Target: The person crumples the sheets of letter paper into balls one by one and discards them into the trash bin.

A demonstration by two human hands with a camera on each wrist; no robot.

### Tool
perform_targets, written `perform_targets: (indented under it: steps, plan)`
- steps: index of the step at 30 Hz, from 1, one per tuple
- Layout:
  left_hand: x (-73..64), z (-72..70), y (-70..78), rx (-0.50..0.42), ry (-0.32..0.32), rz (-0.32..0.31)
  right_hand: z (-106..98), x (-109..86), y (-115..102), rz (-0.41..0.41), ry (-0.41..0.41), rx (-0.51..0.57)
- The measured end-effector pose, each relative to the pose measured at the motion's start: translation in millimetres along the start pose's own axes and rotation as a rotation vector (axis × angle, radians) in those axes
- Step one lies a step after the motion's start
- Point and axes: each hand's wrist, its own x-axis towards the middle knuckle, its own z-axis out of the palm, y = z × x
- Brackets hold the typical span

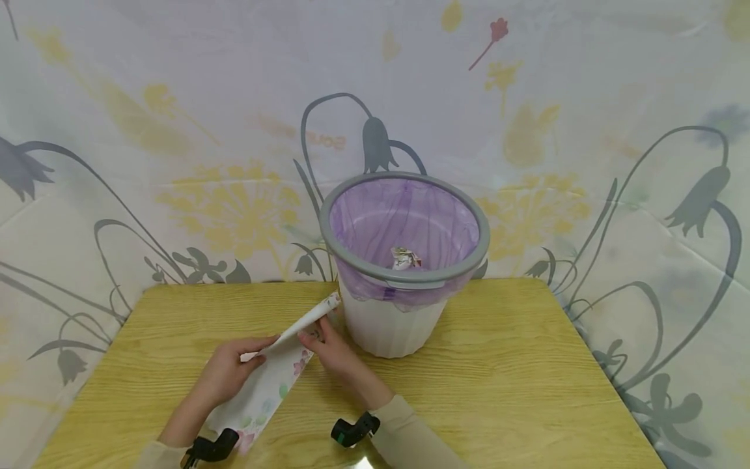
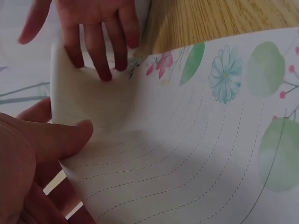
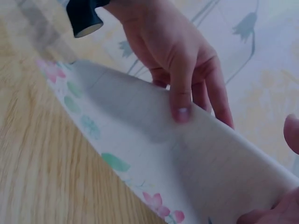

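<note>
A sheet of lined writing paper, printed with pink flowers and green leaves along its border, is raised at a slant over the table, one long side bent upward. At that raised edge my left hand pinches the paper; the left wrist view shows its thumb on the lined face and the other fingers behind. My right hand is at the paper's far end, beside the bin. In the left wrist view its fingers reach down straight onto the lined face, with the thumb held apart.
A white bin with a grey rim and a purple bag liner stands near the table's back edge. Inside lies a crumpled shiny wrapper. A flower-printed cloth hangs behind the wooden table.
</note>
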Motion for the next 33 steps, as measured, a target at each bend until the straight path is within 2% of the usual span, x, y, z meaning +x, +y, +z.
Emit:
perform_targets:
  steps: [2, 4, 9, 13, 16, 21, 24, 27, 30, 33]
  plan:
    - [-1.0, -0.1, 2.0, -0.006, -0.013, 0.029, 2, 1.1, -4, -0.008, 0.012, 0.042]
    - [-2.3, -0.4, 4.4, 0.034, -0.025, 0.079, 3, 2.0, -7, -0.015, 0.028, 0.062]
    - [-4.8, -0.3, 10.9, 0.243, -0.016, 0.250, 8, 3.7, -11, -0.049, 0.040, 0.074]
    - [-5.5, 2.6, 13.7, 0.374, 0.029, 0.373, 16, 3.9, -13, -0.076, 0.113, 0.014]
    - [-5.0, 5.8, 14.6, 0.446, 0.058, 0.433, 24, 3.5, -14, -0.071, 0.205, -0.059]
    - [-2.0, 12.0, 16.4, 0.496, 0.039, 0.459, 32, 4.8, -14, -0.092, 0.345, -0.217]
    - [-0.4, 14.7, 16.5, 0.493, 0.016, 0.461, 34, 6.8, -10, -0.169, 0.395, -0.289]
    - [0.9, 16.3, 15.9, 0.501, 0.032, 0.478, 35, 8.0, -7, -0.249, 0.418, -0.332]
    - [2.8, 17.1, 15.1, 0.536, 0.127, 0.506, 34, 7.3, -8, -0.269, 0.412, -0.342]
    - [4.9, 16.6, 16.3, 0.617, 0.262, 0.489, 32, 7.2, -10, -0.269, 0.400, -0.355]
